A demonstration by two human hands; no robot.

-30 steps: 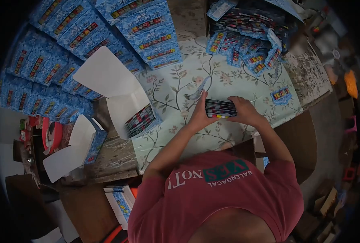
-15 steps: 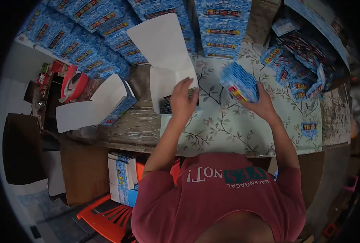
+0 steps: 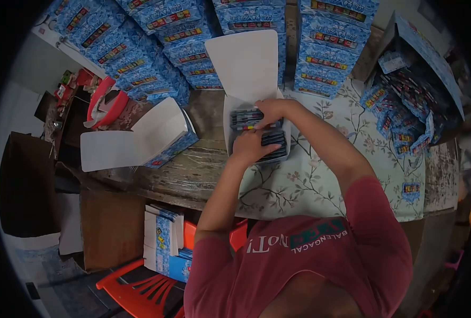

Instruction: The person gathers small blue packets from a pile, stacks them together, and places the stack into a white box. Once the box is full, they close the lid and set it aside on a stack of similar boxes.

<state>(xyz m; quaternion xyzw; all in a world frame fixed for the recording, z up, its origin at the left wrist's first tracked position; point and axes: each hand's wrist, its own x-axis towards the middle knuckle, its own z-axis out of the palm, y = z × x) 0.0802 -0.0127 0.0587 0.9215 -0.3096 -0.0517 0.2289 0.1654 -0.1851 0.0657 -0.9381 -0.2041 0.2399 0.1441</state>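
Clasped at its right end by the right hand (image 3: 271, 111), with the thumb on the near side and the fingers over the far side, the rear row of packets (image 3: 241, 115) stands on edge inside a white-lined carton (image 3: 226, 124). Fingers of the left hand (image 3: 247, 147) rest against the near side of the same row, while its thumb lies out over the front row of packets (image 3: 275, 139); whether this hand grips or merely presses cannot be told. Fingertips of both hands nearly meet at the row's near edge, and the lid (image 3: 246, 63) stands raised behind them. Each packet appears thin and light, probably a film pouch that bends readily and has a slick printed face, so a block of them would tend to fan or slide apart if pinched at one point only. Its contents are hidden, and their fragility is uncertain. Purchase is judged best at the two ends of the block, with the flat faces squeezed together and even pressure along the top edges; a corner hold would let the outer packets slip. Carton walls look like thin card, likely to bow under a sideways push. Loose packets (image 3: 376, 98) lie heaped to the right, and a single packet (image 3: 411, 191) rests apart on the floral tablecloth (image 3: 320, 183).
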